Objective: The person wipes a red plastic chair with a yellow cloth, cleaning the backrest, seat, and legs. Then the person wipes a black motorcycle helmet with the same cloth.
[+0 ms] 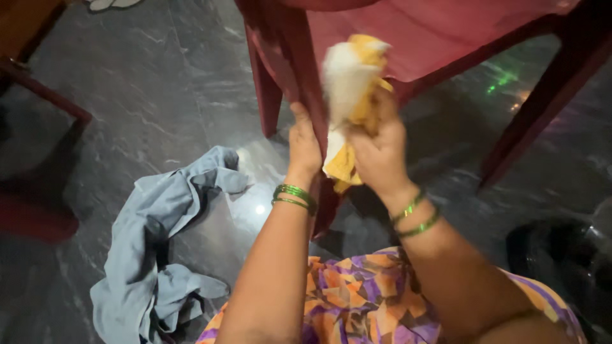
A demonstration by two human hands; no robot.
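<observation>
Cloth, yellow and white, sits bunched in the right hand, which is clenched around its lower half. The fluffy white end sticks up above the fingers and presses against the front leg of a dark red plastic chair, just under the edge of the seat. A yellow corner hangs down below the palm. The bundle's long axis runs roughly up and down, close to parallel with the leg, so it lies directly beside that leg on the right.

The left hand is wrapped around the same leg, a little lower than the top of the cloth and just to its left. Its fingers curl behind the leg and are hidden, but the thumb side shows it grasping the leg rather than resting loose. The two hands are nearly touching, with the leg and the hanging yellow corner between them. The right hand is the nearer to the cloth, since it holds it; the left touches only the chair.

Both wrists carry green bangles. Below the hands is a patterned orange and purple garment over the person's lap. Further left, well apart from both hands, a crumpled pale blue garment lies on the dark stone floor. The chair's other legs stand behind and to the right.
</observation>
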